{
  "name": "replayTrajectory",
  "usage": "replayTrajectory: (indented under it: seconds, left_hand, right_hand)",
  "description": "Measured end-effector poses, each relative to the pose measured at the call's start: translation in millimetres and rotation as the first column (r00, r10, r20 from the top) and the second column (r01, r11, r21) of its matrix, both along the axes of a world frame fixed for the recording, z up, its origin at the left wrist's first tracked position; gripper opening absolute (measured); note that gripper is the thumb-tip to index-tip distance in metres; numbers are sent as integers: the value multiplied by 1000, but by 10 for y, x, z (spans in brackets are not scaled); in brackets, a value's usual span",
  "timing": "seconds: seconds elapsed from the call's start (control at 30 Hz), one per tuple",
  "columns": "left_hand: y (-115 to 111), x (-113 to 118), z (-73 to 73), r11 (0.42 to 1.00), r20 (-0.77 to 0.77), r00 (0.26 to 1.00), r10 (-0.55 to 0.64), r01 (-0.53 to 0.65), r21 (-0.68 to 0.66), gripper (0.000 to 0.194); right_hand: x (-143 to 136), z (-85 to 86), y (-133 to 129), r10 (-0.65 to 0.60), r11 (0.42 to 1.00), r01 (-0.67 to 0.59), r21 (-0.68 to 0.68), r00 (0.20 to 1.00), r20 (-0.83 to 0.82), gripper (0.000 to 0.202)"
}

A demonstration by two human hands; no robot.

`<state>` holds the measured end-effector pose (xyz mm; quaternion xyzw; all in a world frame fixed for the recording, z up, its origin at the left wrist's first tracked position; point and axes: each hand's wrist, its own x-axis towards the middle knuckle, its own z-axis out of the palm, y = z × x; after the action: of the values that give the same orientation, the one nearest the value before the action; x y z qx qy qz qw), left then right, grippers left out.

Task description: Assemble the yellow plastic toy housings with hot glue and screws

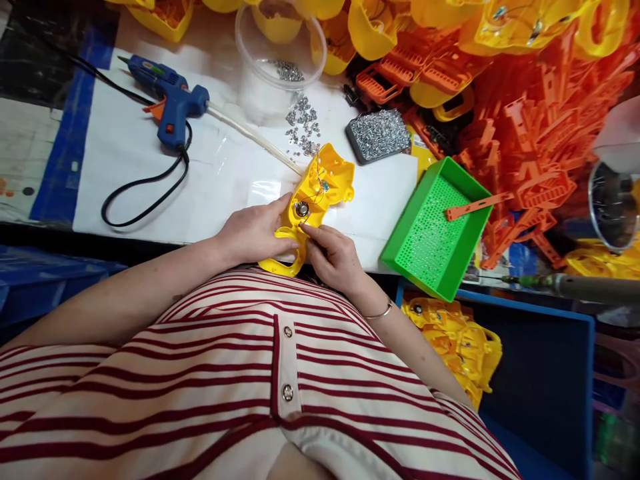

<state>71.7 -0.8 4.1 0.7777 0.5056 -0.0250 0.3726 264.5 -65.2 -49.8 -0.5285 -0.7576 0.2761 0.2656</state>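
My left hand (257, 230) is closed around the handle side of a yellow plastic housing half (327, 177), which I hold at the table's front edge. Its hollow inside faces up, with thin wires, a small circuit piece and a round speaker-like part (301, 209) in view. On the right, my right hand (333, 257) has its fingers drawn together, the index fingertip at the housing just below the round part. Whatever is pinched there is too small or hidden to make out. Just beyond the housing, small metal screws or fittings (303, 127) lie loose on white paper.
At the left lies a blue glue gun (170, 93) with a looped black cord. Beyond are a clear tub (250, 87), a dark tray of screws (379, 133) and piled yellow housings. A green basket (425, 240) and orange parts (540, 133) stand right; a screwdriver-like tool (590, 288) juts in.
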Motion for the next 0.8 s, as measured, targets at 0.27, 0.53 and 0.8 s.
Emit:
replayTrajectory:
  seconds: [0.27,0.53,0.8]
  left_hand:
    - [-2,19,2,999,35,998,43,-42,-23,72]
    - [8,-5,-38,999,86,995,52,-51,-19,65]
    - [15,-17,-63,998,85,995,57,-56,-10,65]
  right_hand:
    - [-137,197,-58,87,995,-62,-76,914,396,49]
    - [-141,264,-99,38,999,-45,0,847,529,51]
    - [-145,221,-108,83,996,-81,-33,761,644,53]
